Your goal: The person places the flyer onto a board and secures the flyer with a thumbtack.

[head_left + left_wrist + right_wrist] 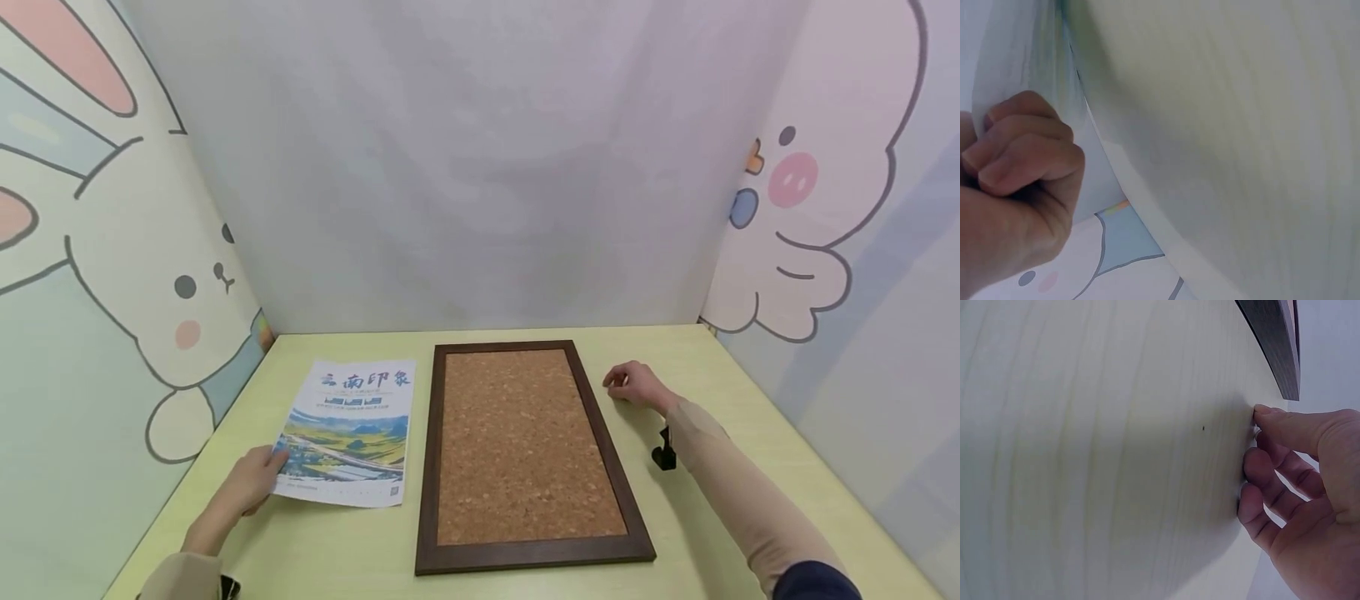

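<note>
A paper poster (pixel 352 433) with large Chinese characters and a painted green and blue landscape is held at its lower left edge by my left hand (pixel 258 477). In the left wrist view, the curled fingers (pixel 1032 140) grip the sheet's edge, and its pale back hangs beyond them. To the right of the brown-framed cork board (pixel 525 450), my right hand (pixel 637 385) is low at the table. Its fingers are loosely bent, fingertips right at the tabletop in the right wrist view, with a gap between thumb (pixel 1285 428) and forefinger.
The pale wood-grain table (pixel 330 550) carries the board in its middle, its dark frame (pixel 536 550) lying flat. A grey backdrop (pixel 480 183) stands behind. Side walls show a cartoon rabbit (pixel 165 292) and a white cartoon figure (pixel 825 183). A small dark speck (pixel 1203 428) marks the tabletop.
</note>
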Demonstrator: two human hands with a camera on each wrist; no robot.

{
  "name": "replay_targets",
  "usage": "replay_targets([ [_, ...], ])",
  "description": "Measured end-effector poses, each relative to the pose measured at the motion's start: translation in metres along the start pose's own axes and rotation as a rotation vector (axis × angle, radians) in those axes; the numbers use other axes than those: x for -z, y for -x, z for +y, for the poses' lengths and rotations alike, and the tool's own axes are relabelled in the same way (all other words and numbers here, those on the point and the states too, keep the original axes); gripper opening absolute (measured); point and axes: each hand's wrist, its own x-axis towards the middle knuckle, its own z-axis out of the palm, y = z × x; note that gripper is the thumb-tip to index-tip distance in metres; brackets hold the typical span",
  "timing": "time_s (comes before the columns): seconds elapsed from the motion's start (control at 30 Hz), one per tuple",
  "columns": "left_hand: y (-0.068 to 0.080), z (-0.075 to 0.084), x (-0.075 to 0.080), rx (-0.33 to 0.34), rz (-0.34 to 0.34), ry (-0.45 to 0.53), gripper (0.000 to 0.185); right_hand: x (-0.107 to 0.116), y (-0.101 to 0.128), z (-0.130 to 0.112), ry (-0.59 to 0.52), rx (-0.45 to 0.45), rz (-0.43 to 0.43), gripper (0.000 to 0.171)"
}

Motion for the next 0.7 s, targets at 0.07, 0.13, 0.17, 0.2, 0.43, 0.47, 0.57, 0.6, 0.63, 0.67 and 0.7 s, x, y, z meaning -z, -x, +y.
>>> replay_targets([
  [0.07, -0.001, 0.002, 0.000, 0.004, 0.011, 0.029, 0.041, 0.000, 0.000, 0.000, 0.002, 0.001, 0.002, 0.013],
  [0.13, -0.001, 0.004, 0.001, 0.004, 0.012, 0.060, 0.043, 0.000, 0.000, 0.001, 0.002, 0.001, 0.005, 0.013],
  [0.17, -0.001, 0.005, 0.001, -0.001, 0.016, 0.069, 0.044, 0.000, 0.000, 0.001, 0.000, 0.004, 0.006, 0.013],
  [0.2, -0.002, 0.006, 0.001, -0.006, 0.019, 0.076, 0.045, 0.000, 0.000, 0.001, 0.000, 0.007, 0.006, 0.013],
  [0.43, -0.003, 0.019, 0.002, -0.005, 0.049, 0.132, 0.049, 0.001, 0.000, 0.001, -0.009, -0.016, 0.008, 0.011],
  [0.47, -0.003, 0.022, 0.002, -0.007, 0.059, 0.139, 0.050, 0.001, 0.000, 0.001, -0.007, -0.016, 0.005, 0.011],
  [0.57, -0.004, 0.030, 0.000, -0.019, 0.083, 0.159, 0.050, 0.001, -0.001, 0.002, -0.005, -0.015, 0.000, 0.011],
  [0.6, -0.004, 0.033, -0.001, -0.023, 0.090, 0.164, 0.049, 0.001, -0.001, 0.002, -0.009, -0.018, 0.000, 0.011],
  [0.63, -0.006, 0.035, -0.002, -0.028, 0.095, 0.172, 0.049, 0.001, -0.001, 0.002, -0.011, -0.022, -0.001, 0.011],
  [0.67, -0.007, 0.038, -0.003, -0.035, 0.098, 0.177, 0.049, 0.001, -0.001, 0.002, -0.014, -0.026, -0.002, 0.011],
  [0.7, -0.009, 0.040, -0.005, -0.040, 0.098, 0.183, 0.049, 0.001, -0.001, 0.002, -0.013, -0.031, -0.003, 0.011],
])
